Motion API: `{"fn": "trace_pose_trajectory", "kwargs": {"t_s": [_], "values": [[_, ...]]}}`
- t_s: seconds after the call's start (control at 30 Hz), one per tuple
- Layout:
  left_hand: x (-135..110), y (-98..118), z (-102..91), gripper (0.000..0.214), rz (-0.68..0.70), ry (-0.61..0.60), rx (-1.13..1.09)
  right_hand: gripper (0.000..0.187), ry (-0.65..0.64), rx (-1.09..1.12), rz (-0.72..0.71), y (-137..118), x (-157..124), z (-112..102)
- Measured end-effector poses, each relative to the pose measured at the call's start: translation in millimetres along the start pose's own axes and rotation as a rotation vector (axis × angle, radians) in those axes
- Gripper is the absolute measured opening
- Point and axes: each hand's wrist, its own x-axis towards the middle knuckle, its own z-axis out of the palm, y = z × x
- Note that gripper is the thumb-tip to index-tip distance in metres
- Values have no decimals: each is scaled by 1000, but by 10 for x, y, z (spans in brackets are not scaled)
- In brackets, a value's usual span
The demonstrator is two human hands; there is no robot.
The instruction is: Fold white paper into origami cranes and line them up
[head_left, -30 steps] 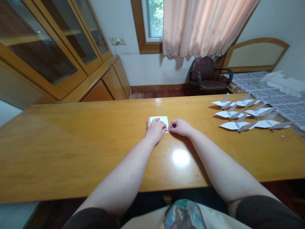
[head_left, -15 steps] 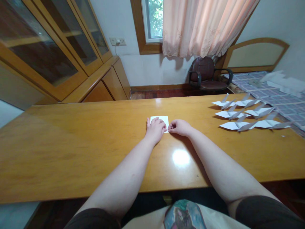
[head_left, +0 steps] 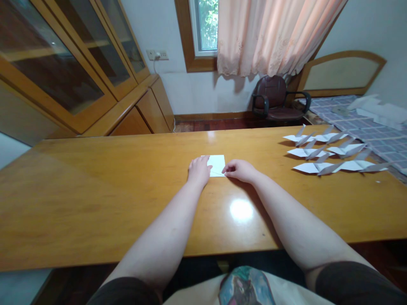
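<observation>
A small square of white folded paper [head_left: 217, 162] lies flat on the wooden table, with a slanting fold line near its lower edge. My left hand [head_left: 199, 172] rests over its left part, fingers stretched out and palm down, hiding that side. At the lower right corner, my right hand [head_left: 239, 170] has thumb and forefinger closed in a pinch on the paper's edge. Several white paper cranes [head_left: 313, 167] stand in rows to the right of my right hand.
The glossy wooden table [head_left: 95, 203] spreads wide on both sides. A tiny white scrap [head_left: 377, 181] lies near its right edge. Beyond are a brown armchair [head_left: 271, 95], a bed with a checked sheet [head_left: 333, 108] and a glass-fronted cabinet [head_left: 104, 101].
My left hand has slid left across the paper, uncovering its middle and right part. My right hand stays at the lower right corner.
</observation>
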Motion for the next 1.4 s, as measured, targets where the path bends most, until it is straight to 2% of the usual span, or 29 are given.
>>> {"fn": "trace_pose_trajectory", "kwargs": {"t_s": [0.07,0.13,0.23,0.33,0.57,0.83,1.03,1.23,1.4], "values": [[-21,15,-24,36,20,51,-6,19,4,-3,-2,-12,-6,-4],[-57,57,-51,27,110,69,-40,20,9,-8,-6,-26,-11,-9],[-116,139,-89,15,293,-33,-91,17,9,-10,-28,-37,-11,-11],[-151,181,-107,14,354,-52,-87,8,8,20,-55,-24,-3,6],[-113,119,-36,10,315,-54,-62,5,13,95,-33,23,8,50],[-77,101,14,10,196,-58,-68,19,-13,-51,-127,-9,-11,-13],[-78,94,20,14,192,-76,-100,27,-15,-92,-137,15,-25,-36],[-71,104,12,13,167,-102,-111,26,-14,-81,-207,-5,-63,-69],[-68,106,13,14,156,-104,-123,24,-26,-44,-209,-4,-64,-90]]}}
